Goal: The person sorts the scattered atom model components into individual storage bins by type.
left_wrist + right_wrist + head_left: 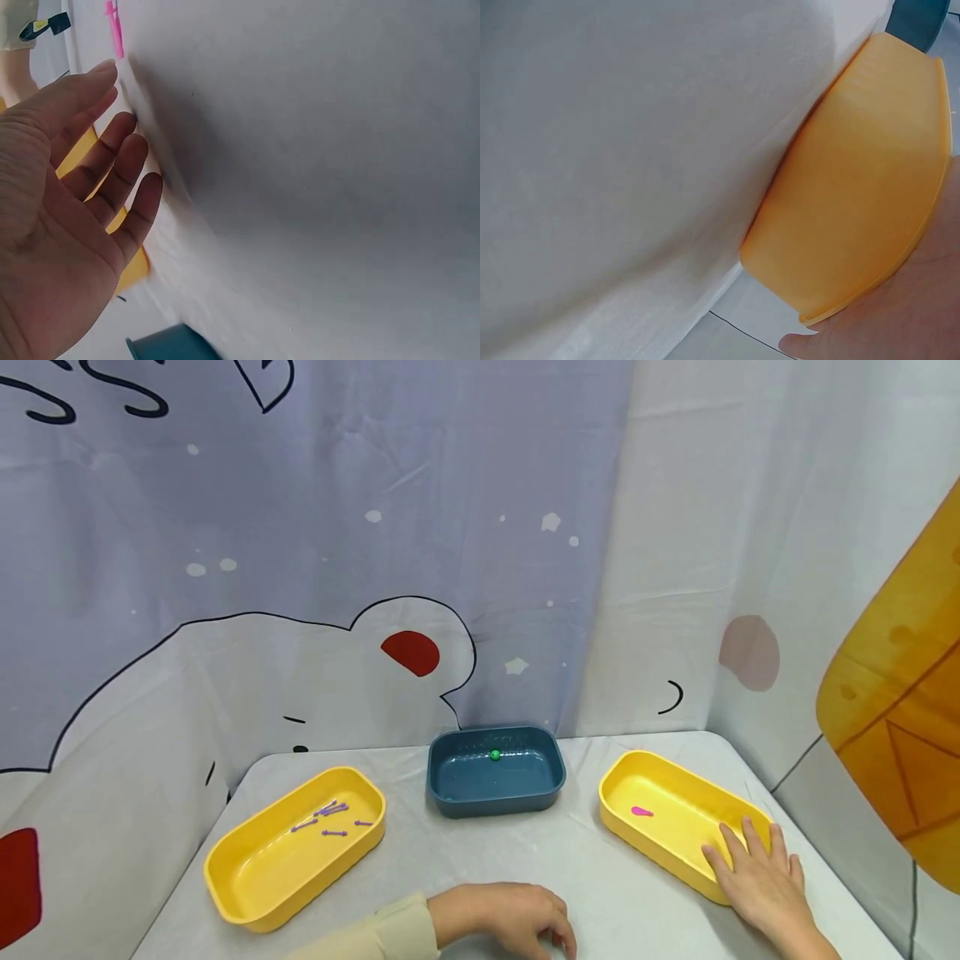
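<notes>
Low over the front of the table, my left hand (510, 914) has loosely bent fingers; the left wrist view shows nothing in its palm. Close to its fingertips in that view lies a small pink plastic piece (115, 34), its kind unclear. My right hand (765, 885) is spread over the near end of the right yellow tray (660, 850), fingers reaching over the rim. In the right wrist view, part of that hand is against the rim, while its fingertips are hidden. A small pink piece (642, 812), rounded at one end, lies in this tray.
Another yellow tray (258, 920) at the left contains several small purple rod-like pieces (334, 833). Between the trays, at the back, a dark blue tray (491, 806) holds a small green ball (495, 755). A printed curtain (487, 568) hangs behind the white-covered table.
</notes>
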### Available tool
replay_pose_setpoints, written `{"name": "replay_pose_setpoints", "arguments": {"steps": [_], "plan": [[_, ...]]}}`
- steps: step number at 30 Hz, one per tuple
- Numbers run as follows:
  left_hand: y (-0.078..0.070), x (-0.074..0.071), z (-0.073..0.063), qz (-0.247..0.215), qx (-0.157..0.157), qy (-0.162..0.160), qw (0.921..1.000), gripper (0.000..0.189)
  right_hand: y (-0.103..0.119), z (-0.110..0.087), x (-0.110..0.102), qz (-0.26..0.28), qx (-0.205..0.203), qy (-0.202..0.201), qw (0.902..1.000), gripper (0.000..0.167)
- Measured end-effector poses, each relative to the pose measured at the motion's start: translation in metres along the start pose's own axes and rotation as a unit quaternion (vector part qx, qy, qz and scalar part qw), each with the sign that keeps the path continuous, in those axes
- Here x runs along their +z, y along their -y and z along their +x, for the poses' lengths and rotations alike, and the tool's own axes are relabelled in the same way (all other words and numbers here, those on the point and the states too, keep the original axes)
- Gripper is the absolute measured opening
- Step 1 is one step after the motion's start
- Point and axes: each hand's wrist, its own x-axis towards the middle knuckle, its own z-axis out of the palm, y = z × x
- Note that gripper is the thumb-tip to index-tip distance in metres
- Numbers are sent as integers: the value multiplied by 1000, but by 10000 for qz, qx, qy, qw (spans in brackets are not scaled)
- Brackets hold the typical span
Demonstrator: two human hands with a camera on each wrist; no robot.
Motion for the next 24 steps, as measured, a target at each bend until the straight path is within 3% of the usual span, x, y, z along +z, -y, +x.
{"name": "replay_pose_setpoints", "arguments": {"steps": [3, 11, 24], "plan": [[0, 3, 2, -128, 1, 28, 9999, 22, -1, 1, 0, 9, 9, 21, 10000, 82], [0, 7, 5, 197, 196, -23, 9996, 21, -1, 1, 1, 25, 19, 59, 10000, 82], [-1, 11, 9, -14, 246, 23, 9997, 22, -1, 1, 0, -1, 48, 87, 10000, 83]]}}
